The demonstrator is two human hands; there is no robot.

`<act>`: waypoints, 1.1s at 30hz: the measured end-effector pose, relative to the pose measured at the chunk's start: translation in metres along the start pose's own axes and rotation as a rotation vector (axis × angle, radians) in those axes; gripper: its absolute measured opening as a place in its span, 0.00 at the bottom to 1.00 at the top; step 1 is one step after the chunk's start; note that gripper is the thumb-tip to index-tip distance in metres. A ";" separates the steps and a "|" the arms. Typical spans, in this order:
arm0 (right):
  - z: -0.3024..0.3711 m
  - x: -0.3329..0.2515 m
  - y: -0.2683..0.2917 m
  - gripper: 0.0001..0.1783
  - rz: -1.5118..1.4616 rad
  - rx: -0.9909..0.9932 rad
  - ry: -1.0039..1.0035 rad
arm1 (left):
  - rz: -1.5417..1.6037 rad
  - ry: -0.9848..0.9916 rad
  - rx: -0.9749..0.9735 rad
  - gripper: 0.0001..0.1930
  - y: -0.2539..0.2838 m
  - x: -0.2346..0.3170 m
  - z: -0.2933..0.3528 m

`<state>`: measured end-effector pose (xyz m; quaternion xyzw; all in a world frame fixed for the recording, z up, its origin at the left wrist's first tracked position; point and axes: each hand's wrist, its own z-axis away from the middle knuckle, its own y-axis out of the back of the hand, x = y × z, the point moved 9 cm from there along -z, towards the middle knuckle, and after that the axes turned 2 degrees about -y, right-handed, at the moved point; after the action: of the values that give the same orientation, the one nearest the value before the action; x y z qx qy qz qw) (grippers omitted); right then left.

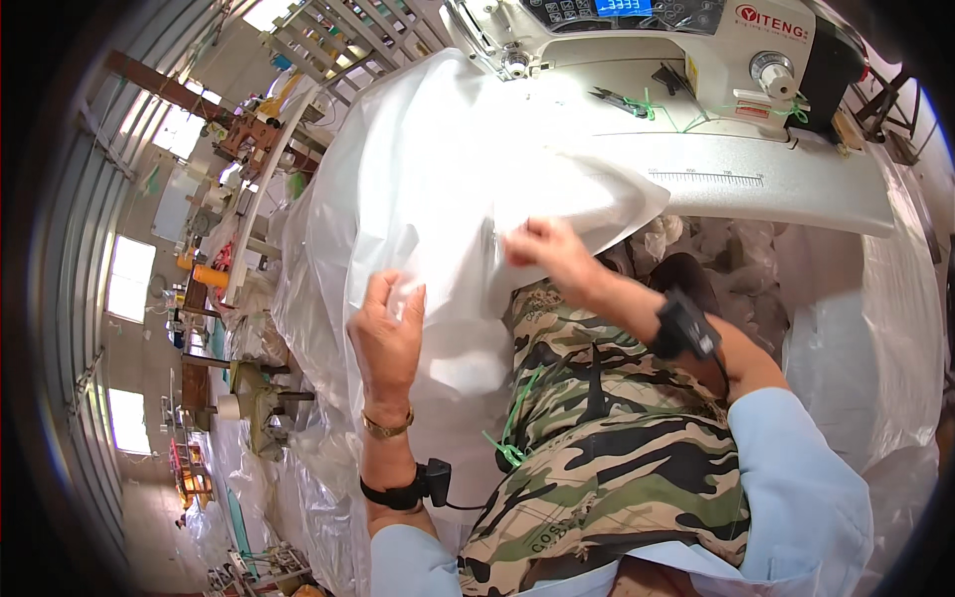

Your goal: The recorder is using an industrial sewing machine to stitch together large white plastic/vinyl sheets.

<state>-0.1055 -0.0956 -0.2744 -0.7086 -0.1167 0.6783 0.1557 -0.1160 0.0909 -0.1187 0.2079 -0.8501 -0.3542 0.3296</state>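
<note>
From where I stand, the trouble is most likely to come from the large, thin, milky-white sheet [438, 189], which spills from beneath the head of the white sewing machine [637, 62] at the top of the frame, over the edge of the pale tabletop [826, 184], and down the middle toward the lap. The left hand [386, 333] stands at the sheet's left side, thumb and forefinger raised with a gap between their tips; whether any film is caught there, I cannot tell. The right hand [545, 254], blurred at frame centre, has its fingers curled in front of a fold, and I cannot make out whether they pinch it. If neither grip is firm, so much slippery material hanging down could drag the upper part askew by its own weight. Uneven pulling between the two hands might pucker it or tear it. The dark-handled thread snips [619, 99] lie on the tabletop just beside the sheet, so a sweep of the film could snag their points or knock them along, and the loose green thread [686, 121] near them might get drawn in. Down below, the green cord [512, 453] on the camouflage-patterned apron [617, 438] could tangle with the sheet's lower folds. Glare washes out the area under the machine's head, so a crease there would be easily missed.
</note>
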 end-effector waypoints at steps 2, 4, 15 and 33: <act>0.048 -0.001 -0.024 0.13 0.007 -0.148 -0.034 | -0.215 0.053 -0.102 0.08 -0.007 -0.005 0.015; 0.082 -0.026 -0.032 0.11 0.272 -0.149 0.280 | -0.233 0.019 -0.117 0.08 -0.016 -0.001 0.026; 0.127 -0.051 -0.076 0.15 0.456 -0.446 0.058 | -0.021 -0.182 -0.111 0.05 -0.034 0.047 0.042; 0.136 -0.017 -0.100 0.07 0.835 -0.558 0.290 | 0.933 0.547 -0.415 0.10 -0.106 -0.010 0.093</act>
<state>-0.2373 -0.0010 -0.2248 -0.7960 0.0225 0.5205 -0.3082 -0.1624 0.0701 -0.2506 -0.1738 -0.6484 -0.2641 0.6926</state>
